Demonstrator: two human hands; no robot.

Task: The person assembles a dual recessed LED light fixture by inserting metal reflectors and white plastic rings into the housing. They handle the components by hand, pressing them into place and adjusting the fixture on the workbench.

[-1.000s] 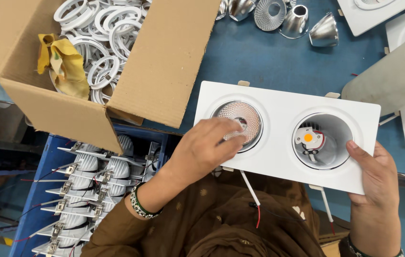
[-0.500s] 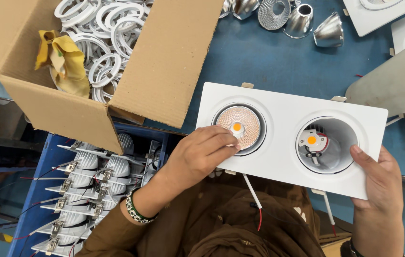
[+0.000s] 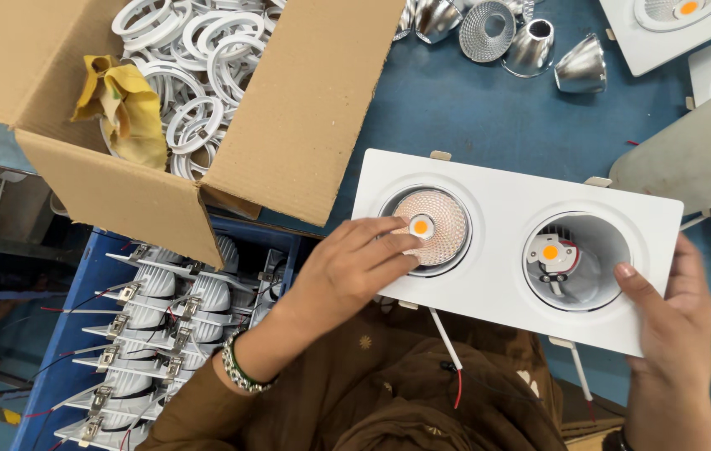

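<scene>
A person's left hand [image 3: 347, 276] presses fingertips on a reflector [image 3: 430, 227] seated in a white twin downlight housing [image 3: 497, 225], gripped at its edge by the right hand [image 3: 664, 321] over the lap; uneven pressure might tilt the reflector.

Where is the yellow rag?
The yellow rag is at upper left, inside the cardboard box, lying on the white rings.

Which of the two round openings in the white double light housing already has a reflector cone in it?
The opening under the left hand fingertips: a ribbed reflector fills it. The other opening, near the right hand, is bare, showing only the small light chip.
</scene>
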